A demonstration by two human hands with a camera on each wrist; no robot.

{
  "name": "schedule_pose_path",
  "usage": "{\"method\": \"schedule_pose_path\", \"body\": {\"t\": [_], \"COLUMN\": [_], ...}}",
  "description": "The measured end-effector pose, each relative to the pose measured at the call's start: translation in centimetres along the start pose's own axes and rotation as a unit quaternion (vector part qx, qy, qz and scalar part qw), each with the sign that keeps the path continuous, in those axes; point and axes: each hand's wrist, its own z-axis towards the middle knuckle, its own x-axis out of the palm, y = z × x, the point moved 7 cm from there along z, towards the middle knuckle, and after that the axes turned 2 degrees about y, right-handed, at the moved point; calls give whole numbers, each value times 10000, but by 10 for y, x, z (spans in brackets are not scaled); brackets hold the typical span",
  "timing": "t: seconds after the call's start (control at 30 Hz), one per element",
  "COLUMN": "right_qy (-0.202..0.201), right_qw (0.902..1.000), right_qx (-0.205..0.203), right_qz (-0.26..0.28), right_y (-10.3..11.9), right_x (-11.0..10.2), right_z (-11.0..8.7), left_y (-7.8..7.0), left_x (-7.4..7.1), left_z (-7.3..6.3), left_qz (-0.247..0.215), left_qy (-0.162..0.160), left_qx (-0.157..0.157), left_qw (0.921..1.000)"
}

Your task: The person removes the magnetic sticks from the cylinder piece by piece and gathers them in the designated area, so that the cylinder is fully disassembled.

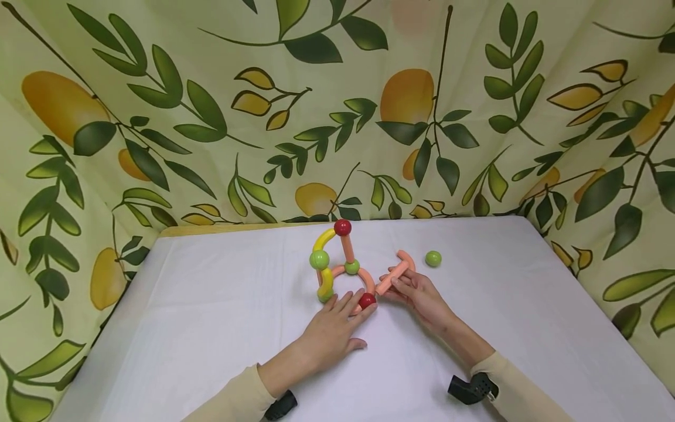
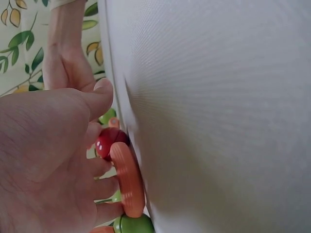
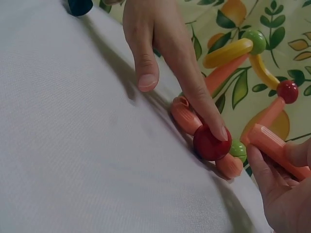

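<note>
A toy frame of balls and rods stands on the table. My left hand (image 1: 328, 333) lies over its near side with fingers stretched out; in the right wrist view, a finger presses the low red ball (image 3: 211, 143). A curved orange rod (image 2: 129, 179) lies beneath those fingers. My right hand (image 1: 422, 300) pinches a straight orange rod (image 1: 392, 278) between thumb and fingers, close to that red ball. A curved orange piece (image 1: 406, 257) shows at the rod's far end; whether they are joined I cannot tell. Yellow curved rods (image 1: 323, 238) and another red ball (image 1: 343, 227) form the frame's upper part.
A loose green ball (image 1: 433, 258) sits right of the right hand. Green balls (image 1: 319, 259) join the frame's rods on the left. White cloth covers the table (image 1: 211, 293), and a leaf-patterned curtain (image 1: 316, 117) hangs behind it.
</note>
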Motion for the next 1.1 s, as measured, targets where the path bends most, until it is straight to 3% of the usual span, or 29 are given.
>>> {"method": "schedule_pose_path", "body": {"t": [0.37,0.57,0.87,1.1], "right_qy": [-18,-386,-1075,-1520], "right_qw": [9995,9950,9822,9575], "right_qx": [-72,-107,111,410], "right_qz": [-315,-920,-1533,-2419], "right_y": [5,8,26,42], "right_x": [-4,-20,-68,-115], "right_z": [-3,-9,-25,-31], "left_y": [1,1,0,0], "left_x": [1,0,-1,1], "left_z": [0,0,-1,-2], "left_qz": [-15,-9,89,81], "left_qy": [80,155,119,72], "left_qx": [-76,-121,-77,-14], "left_qw": [9999,9998,9999,9999]}}
